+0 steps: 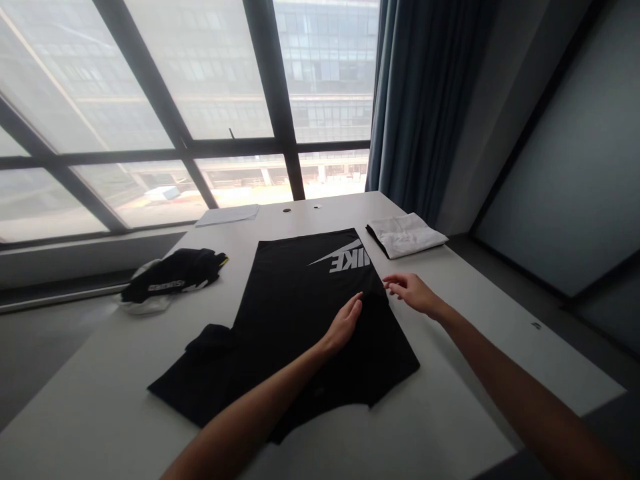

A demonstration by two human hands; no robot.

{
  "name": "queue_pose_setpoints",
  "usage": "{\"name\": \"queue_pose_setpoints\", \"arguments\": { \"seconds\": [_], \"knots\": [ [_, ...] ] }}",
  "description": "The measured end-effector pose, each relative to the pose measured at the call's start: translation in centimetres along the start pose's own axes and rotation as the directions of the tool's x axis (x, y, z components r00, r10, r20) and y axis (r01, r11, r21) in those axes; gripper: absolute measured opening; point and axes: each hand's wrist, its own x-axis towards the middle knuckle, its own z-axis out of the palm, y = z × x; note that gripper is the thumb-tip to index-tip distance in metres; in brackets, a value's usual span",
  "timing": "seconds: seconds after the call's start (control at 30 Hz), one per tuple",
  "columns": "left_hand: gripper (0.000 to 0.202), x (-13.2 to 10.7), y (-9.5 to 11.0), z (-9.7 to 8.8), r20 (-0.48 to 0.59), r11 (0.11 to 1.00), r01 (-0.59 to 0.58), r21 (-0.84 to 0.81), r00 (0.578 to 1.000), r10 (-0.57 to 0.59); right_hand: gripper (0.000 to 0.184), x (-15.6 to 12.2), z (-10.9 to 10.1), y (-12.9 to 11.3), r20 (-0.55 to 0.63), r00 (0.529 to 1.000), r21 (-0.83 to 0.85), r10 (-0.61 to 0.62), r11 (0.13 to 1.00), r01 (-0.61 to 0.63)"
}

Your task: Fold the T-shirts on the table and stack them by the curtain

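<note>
A black T-shirt (295, 293) with a white logo and large letters lies spread on the white table, its neck end toward me and one sleeve out to the left. Its right side looks folded inward, cutting off part of the lettering. My left hand (344, 321) rests on or just over the shirt's right half, fingers stretched out and pointing away from me. Beside the shirt's right edge is my right hand (411, 292), its fingers loosely bent and apart, the tips close to the cloth. Whether those tips touch the fabric is hard to make out.
A folded white and black garment (407, 235) lies at the table's right edge. On the left is a crumpled black garment (175, 275) with pale material under it. White sheets (227, 215) and a small dark disc (287, 211) sit near the window. A blue curtain (413, 100) hangs behind.
</note>
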Motion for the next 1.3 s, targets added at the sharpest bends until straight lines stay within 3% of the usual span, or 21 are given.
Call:
{"name": "queue_pose_setpoints", "arguments": {
  "seconds": [0.03,0.1,0.2,0.27,0.47,0.57,0.67,0.77,0.83,0.87,1.1,1.3],
  "knots": [
    [0.058,0.0,-0.2,-0.1,-0.004,0.999,-0.019,0.029,1.0,0.019,0.022,0.6,0.2,0.9,-0.058,0.996,-0.112,-0.072,0.992,0.065],
    [0.065,-0.2,-0.4,-0.2,0.01,0.995,-0.065,0.082,0.998,0.064,0.02,1.7,0.3,2.8,-0.049,0.983,-0.277,-0.175,0.948,0.155],
    [0.07,-0.4,-0.2,0.1,0.022,0.987,-0.116,0.108,0.993,0.114,0.02,2.9,0.1,5.1,0.137,0.966,-0.366,-0.219,0.895,0.254],
    [0.071,-0.3,0.0,0.1,0.005,0.985,-0.132,0.113,0.991,0.132,0.018,3.4,-0.2,5.9,0.201,0.951,-0.415,-0.234,0.859,0.3],
    [0.056,0.0,-0.1,0.0,-0.036,0.96,-0.162,0.228,0.984,0.174,0.022,4.8,-0.5,6.9,0.164,0.967,-0.571,-0.196,0.781,0.255],
    [0.045,-0.8,0.5,0.1,0.011,0.82,-0.283,0.497,0.947,0.321,0.026,5.0,0.0,7.6,0.128,0.974,-0.61,-0.186,0.76,0.225],
    [0.038,-1.9,2.1,0.6,0.204,0.54,-0.427,0.726,0.883,0.423,0.026,4.9,0.6,7.9,0.079,0.973,-0.607,-0.216,0.764,0.219],
    [0.033,-2.6,3.4,1.0,0.545,0.353,-0.658,0.666,0.751,0.372,0.021,4.7,0.9,8.0,0.053,0.967,-0.6,-0.248,0.766,0.23],
    [0.035,-2.7,3.6,1.2,0.68,0.298,-0.753,0.586,0.658,0.324,0.018,4.6,1.0,8.0,0.051,0.965,-0.597,-0.259,0.767,0.237],
    [0.035,-2.6,3.6,1.2,0.705,0.275,-0.77,0.576,0.638,0.309,0.017,4.6,1.0,8.0,0.046,0.964,-0.594,-0.261,0.769,0.236],
    [0.021,-1.9,2.7,1.0,0.74,0.142,-0.783,0.606,0.62,0.262,0.021,4.6,1.2,8.3,-0.003,0.961,-0.601,-0.278,0.769,0.22],
    [0.022,-1.9,3.5,0.5,0.691,0.128,-0.752,0.647,0.648,0.32,0.021,4.4,1.2,8.4,-0.011,0.954,-0.6,-0.301,0.765,0.234]
  ]
}}
